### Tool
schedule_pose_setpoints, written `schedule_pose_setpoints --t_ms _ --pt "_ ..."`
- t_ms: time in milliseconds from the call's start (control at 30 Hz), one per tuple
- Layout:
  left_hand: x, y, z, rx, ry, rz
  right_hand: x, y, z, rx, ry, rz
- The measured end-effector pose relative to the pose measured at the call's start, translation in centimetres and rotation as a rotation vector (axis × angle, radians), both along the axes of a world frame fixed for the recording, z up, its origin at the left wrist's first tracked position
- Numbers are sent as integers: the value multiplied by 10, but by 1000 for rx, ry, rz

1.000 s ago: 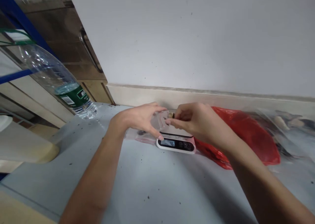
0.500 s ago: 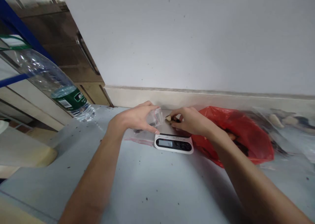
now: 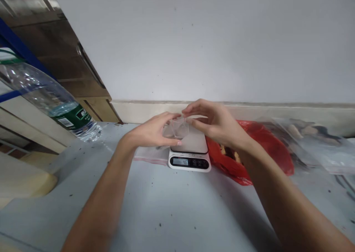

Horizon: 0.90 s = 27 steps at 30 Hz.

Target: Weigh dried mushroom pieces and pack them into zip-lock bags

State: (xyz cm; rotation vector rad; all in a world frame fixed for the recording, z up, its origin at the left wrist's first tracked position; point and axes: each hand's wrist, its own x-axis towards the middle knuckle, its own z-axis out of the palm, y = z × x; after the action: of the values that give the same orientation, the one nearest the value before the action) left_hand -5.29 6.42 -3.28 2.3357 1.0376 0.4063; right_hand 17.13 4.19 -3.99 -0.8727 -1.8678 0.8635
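We pinch small clear bag w/ both hands, left hand & right hand fingers clenched on it, just above scale on counter.

Both hands raised, fingertips meeting

The light is even and fairly bright, soft and cool, with no hard highlights on the pale wall. The forearms cast faint, diffuse shadows on the grey table, darkest beside the right arm, so the light seems to come from above and somewhat from the left. The scale shows a lit display, readable but slightly soft. Small glints sit on the clear bottle and on the plastic bags at the right, which look smeared. The wide lens bends straight lines near the left edge, and the bottle and cabinet lean strongly. The whole picture is a little soft, with the corners least sharp.
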Motion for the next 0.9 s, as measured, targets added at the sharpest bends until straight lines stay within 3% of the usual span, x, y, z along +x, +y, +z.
schedule_pose_setpoints --t_ms 167,300,433,600,900 --pt "-2 -3 12 -46 -214 -36 16 -6 15 150 -226 -1" --pt "2 -6 20 -78 -346 -69 19 -10 24 149 -60 -66" --pt "8 -14 27 32 -476 73 20 -18 36 132 -47 -221" --pt "14 -27 35 105 -497 128 25 -33 49 79 -70 -209" --pt "23 -35 38 200 -401 11 34 -34 52 44 -99 -107"
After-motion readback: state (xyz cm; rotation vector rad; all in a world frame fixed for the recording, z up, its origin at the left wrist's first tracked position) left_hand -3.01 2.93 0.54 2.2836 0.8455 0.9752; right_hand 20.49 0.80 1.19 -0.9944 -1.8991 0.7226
